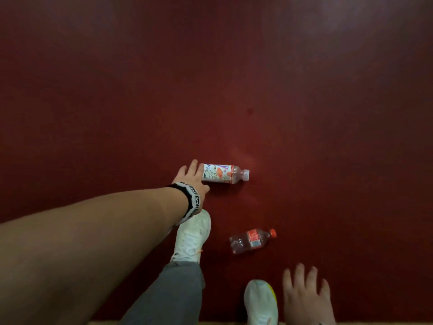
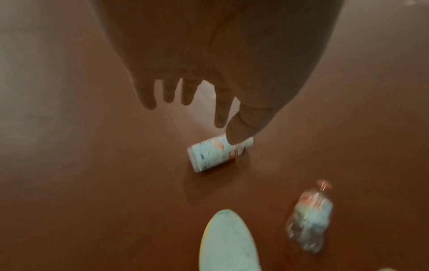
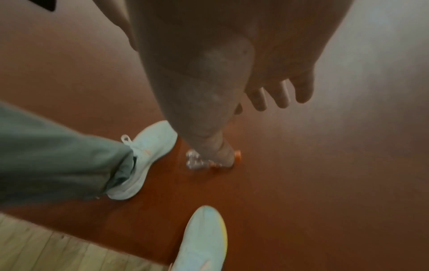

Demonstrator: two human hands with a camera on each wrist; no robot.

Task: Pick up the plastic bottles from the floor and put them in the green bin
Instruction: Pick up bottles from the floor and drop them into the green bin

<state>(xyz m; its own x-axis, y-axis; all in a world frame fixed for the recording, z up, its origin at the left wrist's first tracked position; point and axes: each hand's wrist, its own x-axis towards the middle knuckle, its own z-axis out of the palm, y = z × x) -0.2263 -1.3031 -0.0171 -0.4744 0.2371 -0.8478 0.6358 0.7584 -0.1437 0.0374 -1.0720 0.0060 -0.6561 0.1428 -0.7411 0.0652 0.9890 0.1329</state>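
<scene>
From the head view, the left arm crosses the lower left of the frame, a black-and-white wristband at its end. The left hand reaches over the red floor with fingers spread and straight, holding nothing; its fingertips overlap the base of the flowered bottle, though whether they touch it cannot be told. That bottle lies on its side, white cap pointing right. In the left wrist view the hand is dark and blurred, the thumb covering the neck end of the flowered bottle, so the cap is mostly hidden. Below the wristband, the left shoe stands on the floor, its heel covered by a grey trouser leg. To its right the clear bottle, crumpled, with a red label and red cap, lies on its side well apart from both hands; it is smeared by motion in the left wrist view and half hidden behind the thumb in the right wrist view. The right shoe is cut off at the bottom edge. Farthest right, the right hand hangs with fingers loosely spread, empty, its wrist cut off by the frame. A strip of pale wood flooring shows only in the right wrist view. No bin is in sight.
</scene>
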